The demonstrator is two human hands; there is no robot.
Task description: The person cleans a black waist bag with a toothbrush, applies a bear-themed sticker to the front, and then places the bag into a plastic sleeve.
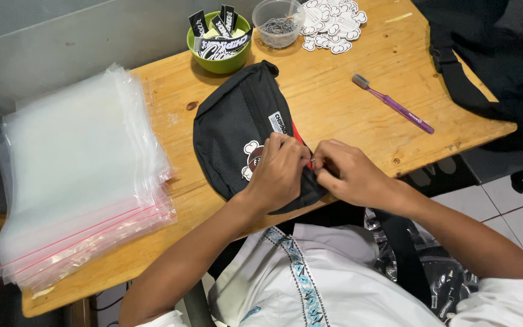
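White shirt with blue embroidered trim [310, 284] nearest the lens, a dark strap [404, 254] across it; just beyond, left hand [279, 172] pressed on the black waist bag [237, 130], fingers curled together and pinching its edge; right hand [349, 175] meeting it, fingertips closed on a small metal ring [313, 161]. Bag flat at the near edge of the wooden table [334, 103]; stacked clear zip bags [80, 175] at left; purple toothbrush [393, 103] at right; green bowl of labels [219, 42], clear cup [278, 23] and white stickers [333, 24] at the far side.
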